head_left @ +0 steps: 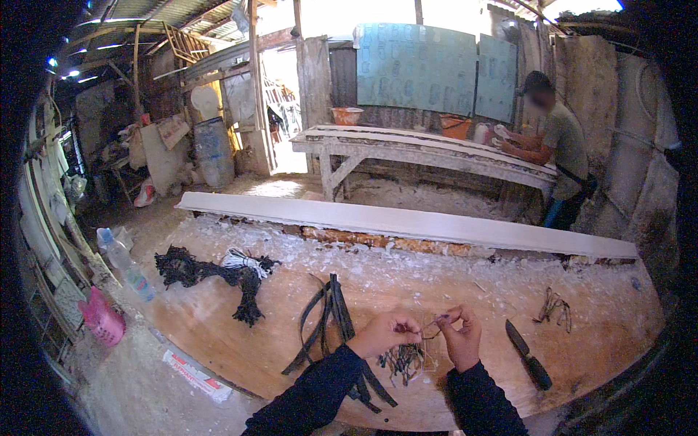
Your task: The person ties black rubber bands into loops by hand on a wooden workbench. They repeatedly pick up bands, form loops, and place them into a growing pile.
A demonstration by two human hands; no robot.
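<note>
Both of my hands are raised over the wooden table (451, 287), fingertips pinched on a thin strand (430, 330) that runs between them. My left hand (385, 334) grips one end, and my right hand (463, 338) pinches the other. Below them lies a loose tangle of dark cords (404, 363). Several flat black strips (339, 312) spread beside and under my left forearm. To the right of my right hand rests a knife (528, 356) with a dark handle. Farther right is a small bunch of thin cords (555, 308).
A black cord bundle (190, 269) with white strands (246, 261) lies left. A long white moulding (407, 224) spans the table's far edge. Left are a plastic bottle (128, 266) and pink basket (104, 320). A person (563, 142) works at another bench (429, 156).
</note>
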